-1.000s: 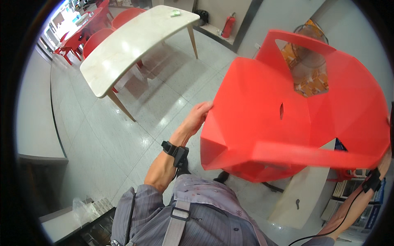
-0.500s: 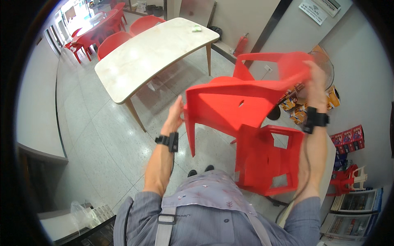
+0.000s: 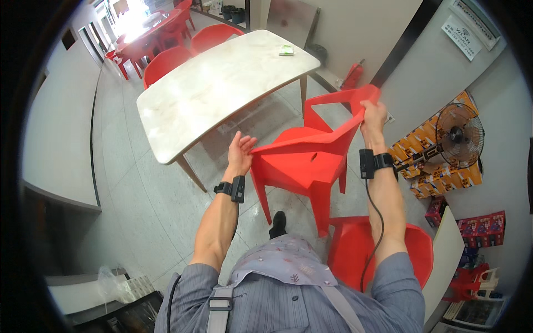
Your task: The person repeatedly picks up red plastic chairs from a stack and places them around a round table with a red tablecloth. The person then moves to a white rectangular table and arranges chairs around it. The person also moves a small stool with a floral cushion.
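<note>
A red plastic armchair (image 3: 300, 165) stands tilted or turned in front of me, near the white marble-look table (image 3: 227, 83). My right hand (image 3: 374, 117) is closed round the top of its red frame at the right. At the chair's left corner, my left hand (image 3: 240, 154) rests by the edge with fingers stretched out, not wrapped round it. Both wrists wear black strapped devices. A second red chair (image 3: 413, 250) sits below my right forearm, partly hidden by it. My shoe (image 3: 279, 223) shows beneath the held chair.
Two red chairs stand along the table's far side; a small green-and-white packet (image 3: 286, 50) lies on top. To the right are a standing fan (image 3: 459, 136), yellow boxes (image 3: 447, 183) and a pale board (image 3: 446, 255). A red fire extinguisher (image 3: 352, 76) stands by the wall.
The held chair has moved away from the second chair, swinging left and lower with my right hand. My left hand's fingers have spread. The view has shifted, and one foot has stepped forward.
</note>
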Demonstrator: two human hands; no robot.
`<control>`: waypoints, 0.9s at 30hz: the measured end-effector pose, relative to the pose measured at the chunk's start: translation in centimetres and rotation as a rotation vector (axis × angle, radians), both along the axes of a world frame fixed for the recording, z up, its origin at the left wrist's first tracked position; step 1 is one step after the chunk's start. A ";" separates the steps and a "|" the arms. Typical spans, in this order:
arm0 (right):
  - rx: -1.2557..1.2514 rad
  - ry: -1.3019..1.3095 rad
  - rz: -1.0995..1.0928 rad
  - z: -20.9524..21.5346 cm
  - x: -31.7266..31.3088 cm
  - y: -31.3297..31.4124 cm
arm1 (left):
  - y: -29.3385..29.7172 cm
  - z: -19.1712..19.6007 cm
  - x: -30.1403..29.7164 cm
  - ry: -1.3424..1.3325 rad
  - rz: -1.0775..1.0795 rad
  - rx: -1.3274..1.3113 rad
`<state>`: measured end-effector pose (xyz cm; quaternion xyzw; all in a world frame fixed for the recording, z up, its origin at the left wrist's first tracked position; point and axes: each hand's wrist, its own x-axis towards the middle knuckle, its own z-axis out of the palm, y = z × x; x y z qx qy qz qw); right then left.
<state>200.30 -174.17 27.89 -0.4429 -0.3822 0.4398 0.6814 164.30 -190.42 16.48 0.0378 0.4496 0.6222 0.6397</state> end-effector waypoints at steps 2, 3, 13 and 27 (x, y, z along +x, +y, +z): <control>-0.009 -0.021 -0.053 -3.3 0.9 -1.4 | 1.4 2.0 1.5 0.014 -0.033 0.019; -0.058 -0.029 -0.052 -5.3 0.9 -2.8 | 1.4 2.1 2.2 0.015 -0.085 0.021; -0.729 -0.271 -0.151 -23.1 3.5 -17.6 | -7.2 -6.4 4.8 -0.118 -0.262 -0.341; -0.743 -0.263 -0.020 -19.7 -1.7 -8.8 | -15.0 -5.7 -0.8 0.187 -0.468 -0.545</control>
